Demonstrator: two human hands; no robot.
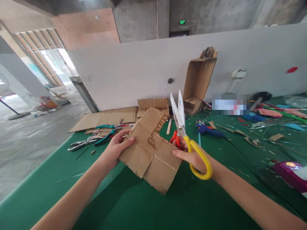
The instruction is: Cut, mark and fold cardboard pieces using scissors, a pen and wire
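Note:
A brown cardboard piece with a notch cut at its upper right and a dark, ragged marking hangs tilted above the table. My left hand pinches its left edge, thumb on the face. At the right edge is my right hand, its thumb pressed on the cardboard. The same hand also carries yellow-handled scissors, their blades spread and pointing up. A red part shows beside the scissors' pivot; I cannot tell what it belongs to. Most fingers of my right hand are hidden.
Teal-handled pliers and metal tools lie on the green table at left, near flat cardboard. A tall open cardboard box leans against the white wall. A blue glue gun, scraps and a purple object sit right.

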